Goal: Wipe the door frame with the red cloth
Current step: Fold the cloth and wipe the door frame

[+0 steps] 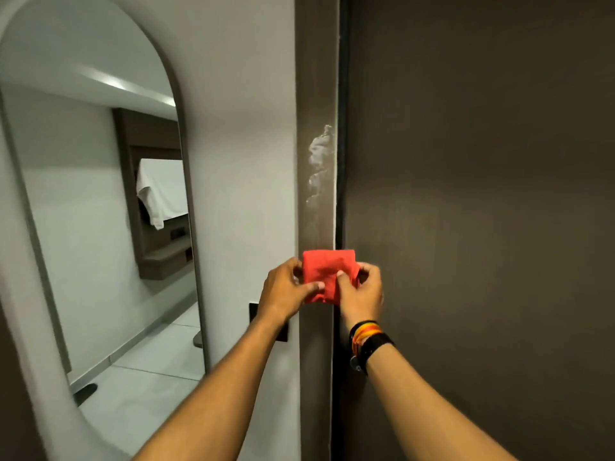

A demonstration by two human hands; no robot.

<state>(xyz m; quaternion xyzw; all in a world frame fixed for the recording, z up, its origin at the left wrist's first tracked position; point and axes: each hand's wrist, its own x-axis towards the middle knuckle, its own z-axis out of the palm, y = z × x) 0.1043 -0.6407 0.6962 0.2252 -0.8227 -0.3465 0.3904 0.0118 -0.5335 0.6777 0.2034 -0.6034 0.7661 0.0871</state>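
A folded red cloth [324, 272] is held in front of the brown door frame [316, 78], a vertical strip running up the middle of the head view. My left hand [286, 289] pinches the cloth's left edge with thumb and fingers. My right hand [364, 289] grips its right side, thumb on the front. A white smear of residue [318, 161] marks the frame well above the cloth. Bands and a dark strap circle my right wrist.
The dark brown door [482, 194] fills the right side, shut against the frame. A tall arched mirror [100, 211] leans on the white wall at left. A black wall switch plate [254, 312] sits just behind my left wrist.
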